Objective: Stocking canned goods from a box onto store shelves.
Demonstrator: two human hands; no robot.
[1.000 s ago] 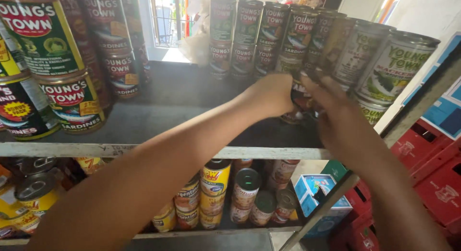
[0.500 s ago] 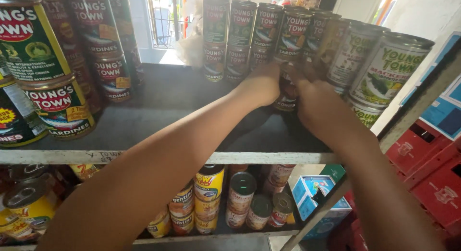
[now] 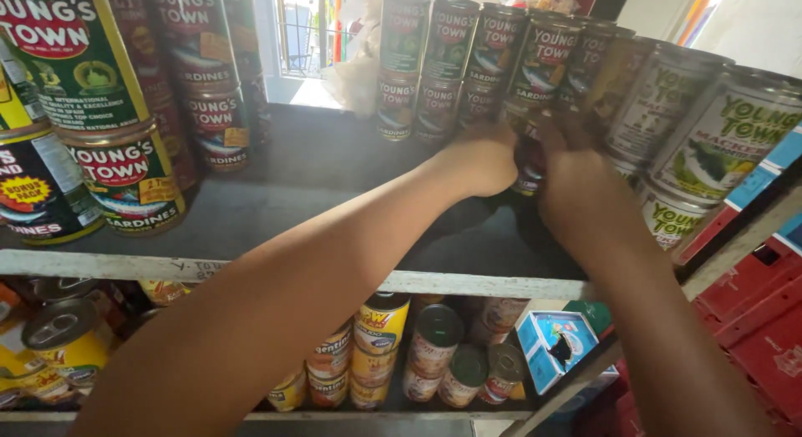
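Head view: both hands (image 3: 535, 170) among stacked cans (image 3: 493, 61).

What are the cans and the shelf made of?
The cans look like metal: shiny ribbed lids and rims, wrapped in glossy paper-like labels. The shelf has a dark, dull top and a chipped whitish front edge, perhaps painted wood; I can't tell for sure.

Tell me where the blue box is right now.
The blue box sits on the lower shelf, right of the cans, below the right hand.
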